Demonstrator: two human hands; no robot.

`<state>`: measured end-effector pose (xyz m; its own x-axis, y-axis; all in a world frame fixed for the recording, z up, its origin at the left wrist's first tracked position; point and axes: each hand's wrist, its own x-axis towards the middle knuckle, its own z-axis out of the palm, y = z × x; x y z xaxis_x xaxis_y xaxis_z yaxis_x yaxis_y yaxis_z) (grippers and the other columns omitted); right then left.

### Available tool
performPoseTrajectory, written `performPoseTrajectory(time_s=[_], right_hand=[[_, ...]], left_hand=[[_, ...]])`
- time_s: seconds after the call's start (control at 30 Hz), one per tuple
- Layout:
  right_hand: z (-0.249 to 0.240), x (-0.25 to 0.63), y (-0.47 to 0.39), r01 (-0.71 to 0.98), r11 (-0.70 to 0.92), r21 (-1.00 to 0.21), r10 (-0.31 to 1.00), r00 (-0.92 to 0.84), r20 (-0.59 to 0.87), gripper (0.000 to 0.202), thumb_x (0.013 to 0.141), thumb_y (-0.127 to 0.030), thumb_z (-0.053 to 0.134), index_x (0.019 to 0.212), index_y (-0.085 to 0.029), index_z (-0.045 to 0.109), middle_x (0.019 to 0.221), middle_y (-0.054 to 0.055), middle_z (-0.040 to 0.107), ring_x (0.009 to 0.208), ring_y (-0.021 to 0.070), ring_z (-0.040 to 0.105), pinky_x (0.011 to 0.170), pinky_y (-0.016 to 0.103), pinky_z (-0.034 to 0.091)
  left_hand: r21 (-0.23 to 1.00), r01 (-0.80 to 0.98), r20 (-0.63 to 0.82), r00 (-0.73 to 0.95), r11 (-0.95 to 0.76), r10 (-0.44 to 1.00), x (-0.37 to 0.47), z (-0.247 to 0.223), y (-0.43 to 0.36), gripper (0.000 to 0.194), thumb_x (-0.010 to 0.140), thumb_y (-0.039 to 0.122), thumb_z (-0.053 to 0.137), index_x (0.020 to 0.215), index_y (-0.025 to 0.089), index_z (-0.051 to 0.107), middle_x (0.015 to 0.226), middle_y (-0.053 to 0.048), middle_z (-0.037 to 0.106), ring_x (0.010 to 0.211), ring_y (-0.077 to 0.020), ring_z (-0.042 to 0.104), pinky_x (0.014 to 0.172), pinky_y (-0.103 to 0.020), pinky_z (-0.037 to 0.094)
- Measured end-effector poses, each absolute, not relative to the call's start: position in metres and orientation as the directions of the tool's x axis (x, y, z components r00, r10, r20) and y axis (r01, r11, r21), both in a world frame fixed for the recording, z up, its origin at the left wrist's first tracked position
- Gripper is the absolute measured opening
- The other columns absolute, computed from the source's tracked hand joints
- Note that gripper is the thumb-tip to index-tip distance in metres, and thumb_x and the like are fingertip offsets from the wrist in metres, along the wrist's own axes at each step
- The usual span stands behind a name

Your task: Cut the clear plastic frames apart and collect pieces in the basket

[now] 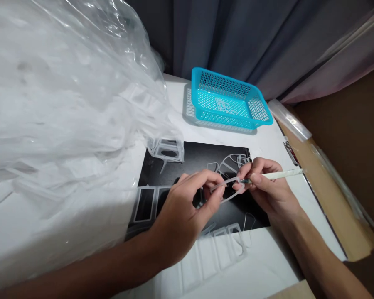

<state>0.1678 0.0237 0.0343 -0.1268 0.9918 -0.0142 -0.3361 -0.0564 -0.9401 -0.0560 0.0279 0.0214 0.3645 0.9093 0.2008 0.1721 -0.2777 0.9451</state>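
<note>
My left hand (pixel 190 207) pinches one end of a thin, translucent white loop-shaped piece (pixel 232 197) above a black mat (pixel 212 153). In my right hand (pixel 268 182) is a slim tool with a pale, wrapped handle (pixel 285 173), its dark tip touching the loop's right end. The fingers of my right hand are closed round the tool, close to the loop. More translucent frame pieces lie on the mat: some curved ones (pixel 232 164) behind my hands, a clustered one (pixel 166 151) at the back left and rectangular ones (pixel 145 203) at the left.
A large clear plastic bag of white pieces (pixel 65 104) fills the left side. Behind the mat stands a blue basket (pixel 230 120) with a few small white bits inside. Clear plastic packaging (pixel 291 120) and a small metallic item (pixel 290 153) lie at the right. Dark curtains hang behind.
</note>
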Motion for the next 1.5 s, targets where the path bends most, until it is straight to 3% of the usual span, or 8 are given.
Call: performPoseTrajectory(time_s=[0.23,0.63,1.0,1.07,1.13,1.2,1.37,1.5], right_hand=[[0.033,0.174,0.026,-0.285,-0.045,-0.958,0.993,-0.117,-0.012,0.019,0.092,-0.024,0.091,0.078,-0.02,0.078,0.093,0.001,0.084,0.072,0.0147,0.084,0.075,0.025,0.071],[0.036,0.175,0.022,-0.187,-0.022,-0.982,0.986,-0.168,0.01,0.018,0.098,-0.03,0.087,0.085,-0.023,0.077,0.115,0.006,0.087,0.101,0.0209,0.084,0.097,0.035,0.067],[0.038,0.17,0.02,-0.173,-0.063,-0.983,0.991,-0.131,-0.041,0.022,0.092,-0.034,0.092,0.081,-0.025,0.074,0.09,0.001,0.086,0.078,0.0199,0.082,0.079,0.035,0.069],[0.038,0.169,0.02,-0.188,-0.042,-0.981,0.992,-0.121,-0.02,0.021,0.093,-0.032,0.091,0.082,-0.025,0.075,0.09,0.0,0.086,0.079,0.0194,0.082,0.079,0.034,0.069],[0.038,0.169,0.019,-0.175,-0.002,-0.985,0.994,-0.107,0.017,0.018,0.095,-0.029,0.089,0.083,-0.025,0.076,0.093,0.001,0.087,0.08,0.0191,0.083,0.079,0.033,0.07],[0.038,0.169,0.017,-0.11,0.069,-0.992,0.993,-0.083,0.078,0.015,0.097,-0.025,0.087,0.086,-0.025,0.077,0.097,0.001,0.088,0.084,0.0183,0.084,0.082,0.032,0.07],[0.042,0.164,0.007,0.125,0.225,-0.966,0.972,-0.09,0.215,0.013,0.097,-0.015,0.086,0.091,-0.026,0.081,0.102,0.001,0.089,0.091,0.017,0.084,0.082,0.028,0.068],[0.043,0.159,0.0,0.235,0.294,-0.927,0.955,-0.118,0.273,0.014,0.095,-0.014,0.086,0.096,-0.027,0.082,0.106,0.002,0.089,0.092,0.0185,0.084,0.083,0.03,0.069]], left_hand=[[0.953,0.14,0.225,0.268,-0.269,0.937,-0.054,0.023,0.03,0.016,0.101,0.013,0.067,0.091,0.025,0.07,0.078,0.011,0.069,0.069,-0.0075,0.057,0.066,-0.028,0.037],[0.944,0.178,0.216,0.307,-0.279,0.927,-0.056,0.021,0.03,0.017,0.106,0.017,0.065,0.093,0.028,0.069,0.081,0.01,0.067,0.07,-0.0101,0.052,0.07,-0.026,0.041],[0.951,0.189,0.18,0.298,-0.243,0.937,-0.055,0.02,0.032,0.016,0.106,0.017,0.063,0.095,0.027,0.069,0.08,0.007,0.064,0.071,-0.0107,0.053,0.069,-0.026,0.043],[0.941,0.214,0.206,0.253,-0.262,0.945,-0.056,0.02,0.029,0.012,0.104,0.017,0.066,0.107,0.028,0.07,0.089,0.005,0.064,0.08,-0.0116,0.057,0.074,-0.026,0.046],[0.914,0.254,0.281,0.168,-0.317,0.945,-0.056,0.02,0.027,0.025,0.098,0.015,0.071,0.119,0.029,0.068,0.103,0.003,0.064,0.091,-0.0131,0.059,0.081,-0.027,0.047],[0.887,0.28,0.344,0.131,-0.367,0.93,-0.056,0.022,0.024,0.026,0.095,0.013,0.072,0.115,0.028,0.069,0.109,0.001,0.062,0.096,-0.0132,0.058,0.085,-0.026,0.047],[0.947,0.19,0.207,0.254,-0.259,0.945,-0.054,0.025,0.026,0.014,0.102,0.017,0.07,0.097,0.029,0.075,0.074,0.008,0.055,0.066,-0.0085,0.049,0.062,-0.023,0.04],[0.963,0.163,0.171,0.241,-0.213,0.955,-0.053,0.024,0.028,0.012,0.097,0.017,0.074,0.097,0.028,0.076,0.067,0.01,0.053,0.062,-0.0074,0.046,0.058,-0.021,0.038]])
